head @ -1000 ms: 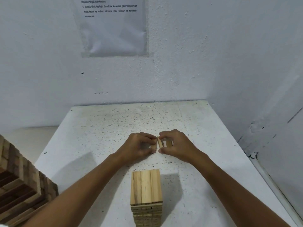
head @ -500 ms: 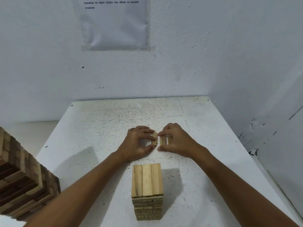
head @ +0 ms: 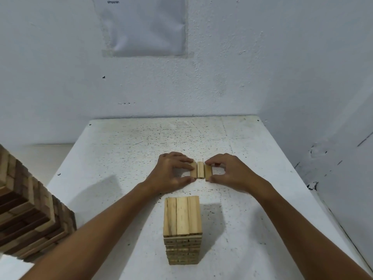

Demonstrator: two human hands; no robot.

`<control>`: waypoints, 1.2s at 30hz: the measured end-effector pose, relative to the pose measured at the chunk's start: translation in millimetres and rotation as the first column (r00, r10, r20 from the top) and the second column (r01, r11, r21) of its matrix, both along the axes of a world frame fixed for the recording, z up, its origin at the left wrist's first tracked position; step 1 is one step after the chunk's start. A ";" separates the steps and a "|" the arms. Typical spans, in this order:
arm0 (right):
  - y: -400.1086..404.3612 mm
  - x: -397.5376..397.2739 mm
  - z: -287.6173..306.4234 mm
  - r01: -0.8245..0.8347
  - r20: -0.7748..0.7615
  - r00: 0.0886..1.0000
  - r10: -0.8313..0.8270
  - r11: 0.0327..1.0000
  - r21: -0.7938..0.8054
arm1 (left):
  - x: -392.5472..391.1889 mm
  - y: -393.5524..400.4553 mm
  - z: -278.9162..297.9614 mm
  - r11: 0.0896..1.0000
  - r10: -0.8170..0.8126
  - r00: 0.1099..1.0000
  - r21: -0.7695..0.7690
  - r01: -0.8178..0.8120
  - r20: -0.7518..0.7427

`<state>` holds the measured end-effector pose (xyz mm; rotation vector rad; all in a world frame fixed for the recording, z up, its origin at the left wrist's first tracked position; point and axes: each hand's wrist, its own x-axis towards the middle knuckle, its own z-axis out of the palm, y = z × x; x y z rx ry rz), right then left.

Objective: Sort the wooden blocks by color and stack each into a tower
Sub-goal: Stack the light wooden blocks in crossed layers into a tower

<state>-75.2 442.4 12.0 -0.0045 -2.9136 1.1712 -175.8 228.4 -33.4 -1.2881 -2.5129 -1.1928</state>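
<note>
Three light wooden blocks (head: pixel 200 169) lie side by side on the white table (head: pixel 125 150), a little past its middle. My left hand (head: pixel 171 172) pinches the leftmost block between fingers and thumb. My right hand (head: pixel 228 171) pinches the rightmost block the same way. The middle block sits free between them with narrow gaps on both sides. Nearer to me stands a tower of light blocks (head: pixel 182 229), several layers high, its top layer made of three blocks.
A taller tower of mixed dark and light blocks (head: pixel 26 217) stands at the left edge of view. White walls close off the table at the back and right. A paper sheet (head: pixel 144 25) is taped on the back wall.
My hands have spread slightly, so all three blocks between them now show with gaps. The camera has tilted a bit downward.
</note>
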 end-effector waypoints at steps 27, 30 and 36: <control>-22.8 5.9 -6.9 0.243 -0.092 0.967 -0.236 0.967 0.073 | -0.8 24.0 36.8 0.971 -0.125 0.983 -0.188 0.150 0.138; -30.7 9.0 -7.9 0.281 -0.127 0.957 -0.262 0.947 0.157 | -1.6 21.6 38.2 0.973 -0.123 0.984 -0.179 0.144 0.127; -41.0 9.3 -7.9 0.274 -0.146 0.957 -0.251 0.945 0.176 | -7.0 14.8 29.4 0.972 -0.142 0.988 -0.180 0.151 0.064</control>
